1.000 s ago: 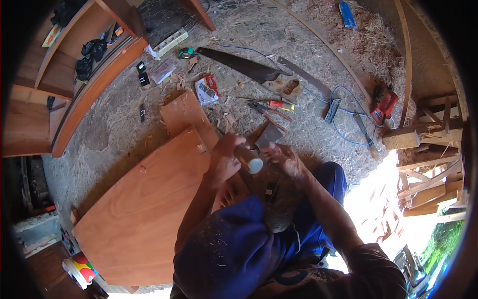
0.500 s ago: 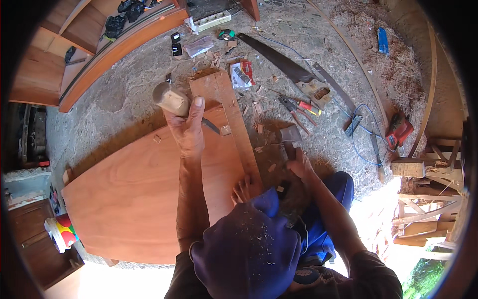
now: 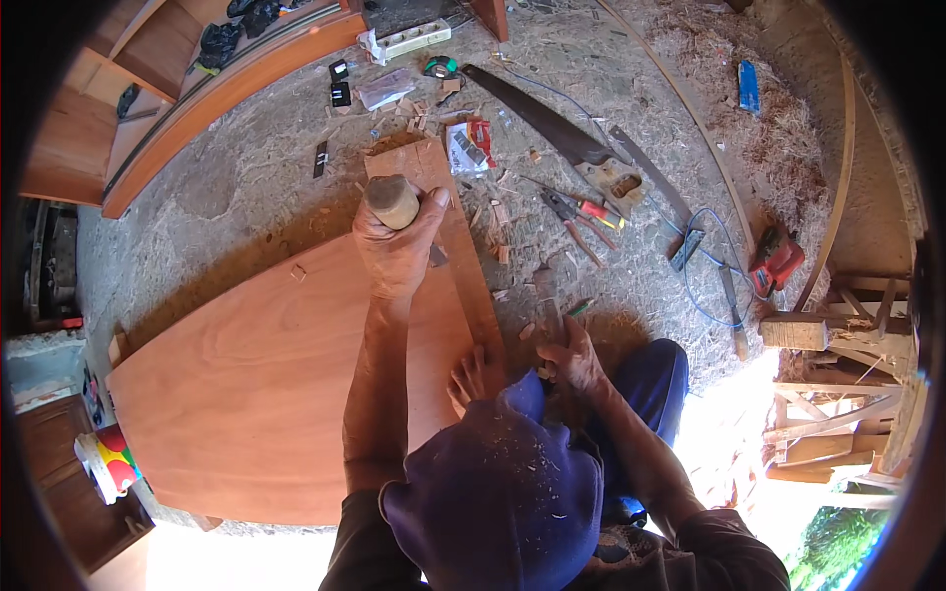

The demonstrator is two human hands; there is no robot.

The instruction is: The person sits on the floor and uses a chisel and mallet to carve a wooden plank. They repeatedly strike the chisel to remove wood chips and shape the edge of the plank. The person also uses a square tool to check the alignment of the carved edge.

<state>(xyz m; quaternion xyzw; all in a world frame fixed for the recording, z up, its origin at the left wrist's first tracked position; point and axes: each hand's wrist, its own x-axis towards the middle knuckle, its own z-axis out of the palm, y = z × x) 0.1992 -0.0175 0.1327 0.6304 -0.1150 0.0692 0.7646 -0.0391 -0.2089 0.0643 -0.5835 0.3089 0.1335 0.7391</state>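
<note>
My left hand (image 3: 396, 258) is wrapped round the thick, worn wooden handle (image 3: 392, 200) of a chisel, its thumb pointing up. A bit of the dark chisel blade (image 3: 438, 257) shows beside the hand, over a narrow reddish wooden plank (image 3: 461, 236). That plank runs along the right edge of a large curved wood panel (image 3: 246, 394). My right hand (image 3: 576, 361) grips the short handle of a hammer-like tool (image 3: 545, 286) with a metal head, right of the plank; its exact kind is unclear. My bare foot (image 3: 479, 379) presses on the panel near the plank.
On the gritty floor lie a handsaw (image 3: 537, 113), pliers (image 3: 572, 225), a screwdriver (image 3: 599, 213), a tape measure (image 3: 440, 67) and a power strip (image 3: 414, 38), among wood chips. A red power tool (image 3: 778, 263) with blue cable lies right. A wooden cabinet (image 3: 236, 94) stands far left.
My left hand has moved right with the chisel, whose handle end now points more upward. My right hand has come slightly left and down, and the tool's head has turned.
</note>
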